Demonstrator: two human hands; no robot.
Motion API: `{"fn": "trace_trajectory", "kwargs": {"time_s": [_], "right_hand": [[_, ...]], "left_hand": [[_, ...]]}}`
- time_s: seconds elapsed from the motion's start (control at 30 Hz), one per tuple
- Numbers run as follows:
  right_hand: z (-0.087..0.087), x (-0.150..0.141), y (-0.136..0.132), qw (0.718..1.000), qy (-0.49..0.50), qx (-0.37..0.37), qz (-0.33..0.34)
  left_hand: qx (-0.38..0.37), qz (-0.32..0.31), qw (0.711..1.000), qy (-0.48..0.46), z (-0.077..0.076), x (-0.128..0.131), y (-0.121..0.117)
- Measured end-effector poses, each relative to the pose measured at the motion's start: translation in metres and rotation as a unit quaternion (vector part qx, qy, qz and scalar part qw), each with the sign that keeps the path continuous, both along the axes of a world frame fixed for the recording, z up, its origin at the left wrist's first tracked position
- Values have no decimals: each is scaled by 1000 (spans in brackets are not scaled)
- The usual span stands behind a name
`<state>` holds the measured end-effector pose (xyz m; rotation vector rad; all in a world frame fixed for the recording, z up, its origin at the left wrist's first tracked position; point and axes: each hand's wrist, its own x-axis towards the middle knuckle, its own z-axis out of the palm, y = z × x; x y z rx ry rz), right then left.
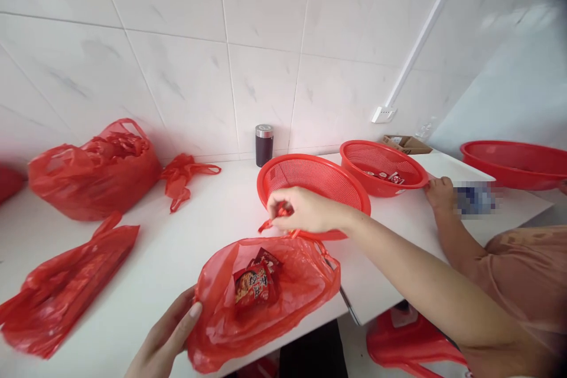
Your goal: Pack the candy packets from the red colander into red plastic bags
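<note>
- Low at the near edge of the table, the left hand reaches up from below, its thumb pointing up and inward; its fingers are clamped on the left side of the open red bag.
- The right hand comes in from the right on an outstretched forearm, wrist bent so that the fingers hang down, curled together around a crumpled red piece; what that piece is cannot be told.
- The open red bag gapes upward between the two hands, its mouth touching the left fingers and its far rim just below the right ones.
- Red printed packets lie inside it, overlapping, to the right of the left fingertips and below the right hand, touched by neither.
- Behind the right hand and partly hidden by it stands the near red basket; a second red basket, holding packets, is to its right, with another person's hand at its rim.
- Toward the wall, a dark tumbler stands upright.
- On the left side are a bulging red bag, a small crumpled bag just beside it, and a flat red bag nearer the front.
</note>
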<state>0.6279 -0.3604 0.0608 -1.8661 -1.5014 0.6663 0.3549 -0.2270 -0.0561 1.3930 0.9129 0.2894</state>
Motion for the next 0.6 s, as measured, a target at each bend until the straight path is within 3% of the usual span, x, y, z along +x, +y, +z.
{"fn": "trace_trajectory", "kwargs": {"time_s": [0.07, 0.13, 0.23, 0.37, 0.47, 0.6], "right_hand": [[-6, -28, 1, 999, -33, 5, 40], [-15, -47, 1, 992, -124, 8, 29], [-20, -58, -10, 977, -211, 22, -8], [-13, -56, -49, 979, -192, 23, -68], [-25, -57, -83, 961, -233, -56, -139], [-64, -54, -111, 928, -253, -175, -209]], "left_hand": [[-41, -30, 998, -40, 0, 3, -1], [-56, -42, 994, -87, 0, 5, 0], [-36, 4, 992, -125, 0, 1, 7], [-44, 57, 986, -151, 1, -15, 21], [-59, 60, 986, -145, 2, -25, 22], [-40, 6, 996, -76, -1, -24, 9]]}}
